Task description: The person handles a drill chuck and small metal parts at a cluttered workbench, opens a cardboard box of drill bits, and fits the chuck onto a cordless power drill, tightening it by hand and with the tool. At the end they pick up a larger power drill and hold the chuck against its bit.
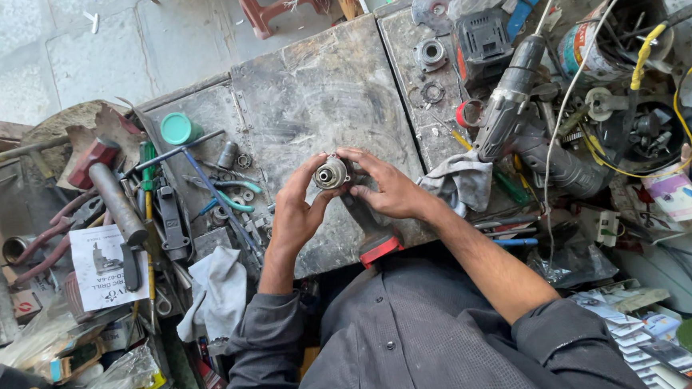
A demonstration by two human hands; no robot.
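Note:
Over a worn grey metal workbench (316, 92) I hold a cordless drill with a black body and a red base (380, 248). Its round metal chuck (332, 174) points up at me. My left hand (295, 214) cups the chuck from the left, thumb and fingers on its rim. My right hand (390, 188) grips the drill's head from the right, fingers curled over the chuck's top edge. Both forearms come up from dark grey rolled sleeves.
Left of my hands lie pliers, screwdrivers, a hammer (114, 197), a green cap (175, 129), a grey rag (216, 294) and a paper leaflet (106, 265). On the right are a grey corded drill (516, 96), a battery pack (481, 42), a bearing (431, 53), a tin of tools (609, 38) and tangled wires.

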